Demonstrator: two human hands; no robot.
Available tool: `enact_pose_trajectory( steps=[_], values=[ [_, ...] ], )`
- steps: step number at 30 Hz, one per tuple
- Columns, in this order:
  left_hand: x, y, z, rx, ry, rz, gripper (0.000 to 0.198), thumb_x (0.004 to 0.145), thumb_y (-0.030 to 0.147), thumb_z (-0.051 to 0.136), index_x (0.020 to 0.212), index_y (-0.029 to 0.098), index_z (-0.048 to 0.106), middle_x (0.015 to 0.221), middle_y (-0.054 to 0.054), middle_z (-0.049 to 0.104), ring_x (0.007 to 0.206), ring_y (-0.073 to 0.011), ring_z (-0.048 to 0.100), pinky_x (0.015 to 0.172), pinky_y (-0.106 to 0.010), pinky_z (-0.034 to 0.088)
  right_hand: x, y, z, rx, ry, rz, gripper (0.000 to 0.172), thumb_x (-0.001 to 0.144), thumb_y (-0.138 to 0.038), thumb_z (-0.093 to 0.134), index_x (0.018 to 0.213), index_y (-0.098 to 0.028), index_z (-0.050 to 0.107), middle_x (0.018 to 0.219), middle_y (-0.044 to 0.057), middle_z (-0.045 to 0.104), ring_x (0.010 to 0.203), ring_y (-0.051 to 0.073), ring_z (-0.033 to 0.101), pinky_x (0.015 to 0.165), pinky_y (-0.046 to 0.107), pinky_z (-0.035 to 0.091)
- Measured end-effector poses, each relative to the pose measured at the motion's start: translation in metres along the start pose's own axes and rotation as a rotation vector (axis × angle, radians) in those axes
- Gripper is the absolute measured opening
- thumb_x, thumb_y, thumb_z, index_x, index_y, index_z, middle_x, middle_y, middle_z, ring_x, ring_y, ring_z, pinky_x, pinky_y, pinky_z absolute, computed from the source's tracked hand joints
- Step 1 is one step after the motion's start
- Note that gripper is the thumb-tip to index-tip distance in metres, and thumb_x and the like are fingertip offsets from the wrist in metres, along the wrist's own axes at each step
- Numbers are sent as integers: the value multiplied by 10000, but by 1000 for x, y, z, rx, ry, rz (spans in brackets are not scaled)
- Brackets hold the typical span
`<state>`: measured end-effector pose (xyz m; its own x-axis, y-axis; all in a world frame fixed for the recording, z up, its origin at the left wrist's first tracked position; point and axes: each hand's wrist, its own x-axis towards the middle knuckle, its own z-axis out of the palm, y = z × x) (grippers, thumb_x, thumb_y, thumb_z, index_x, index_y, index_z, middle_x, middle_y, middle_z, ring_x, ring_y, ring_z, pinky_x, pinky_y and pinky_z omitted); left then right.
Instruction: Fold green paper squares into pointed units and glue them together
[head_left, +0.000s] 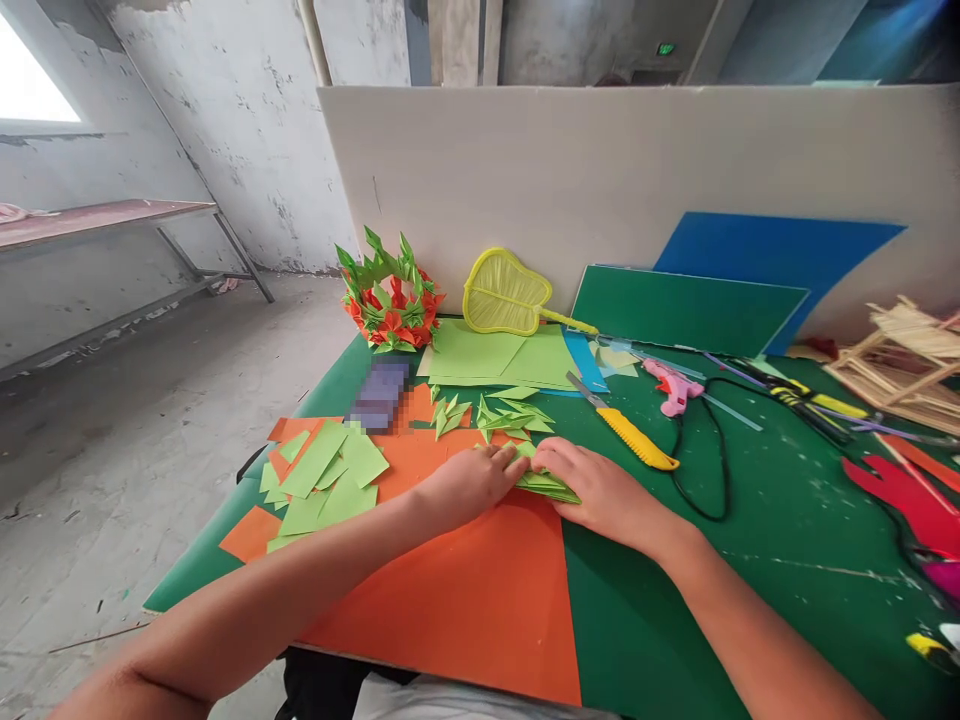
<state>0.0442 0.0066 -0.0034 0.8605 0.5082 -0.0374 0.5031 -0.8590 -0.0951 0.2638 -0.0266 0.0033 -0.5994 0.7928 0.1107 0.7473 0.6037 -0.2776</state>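
Over the upper part of a large orange sheet [465, 600], my left hand [476, 485] and my right hand [596, 485] meet, fingers bent and nearly touching. Both are closed on light green folded paper [551, 487], partly hidden under the fingers. Just beyond them lie several pointed green folded paper pieces [517, 415]. To the left of my left hand, loose green paper rectangles [326, 480] overlap in a pile with some orange scraps [251, 533]. A utility knife [634, 435] with a yellow handle lies to the right, its blade pointing away.
On the green table [645, 600] stand an orange-and-green folded-paper ring [394, 320] and a yellow fan [510, 292]. Green sheets [495, 355] lie behind the hands. At right are a pink glue gun [675, 385] with a black cable, pliers-like tools [806, 405] and a wooden stick model [900, 350].
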Motion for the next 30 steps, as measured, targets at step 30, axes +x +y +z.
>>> enact_pose_trajectory(
  steps=[30],
  values=[
    [-32,-9,8,-443,269,-125,625,879,258,580,1431,233,286,1501,-143,294,1352,-289,346,1072,-481,377,5,0,8,-22,162,83,415,863,-561,521,1181,-298,485,1366,81,437,1272,299,374,1007,478,360]
  ],
)
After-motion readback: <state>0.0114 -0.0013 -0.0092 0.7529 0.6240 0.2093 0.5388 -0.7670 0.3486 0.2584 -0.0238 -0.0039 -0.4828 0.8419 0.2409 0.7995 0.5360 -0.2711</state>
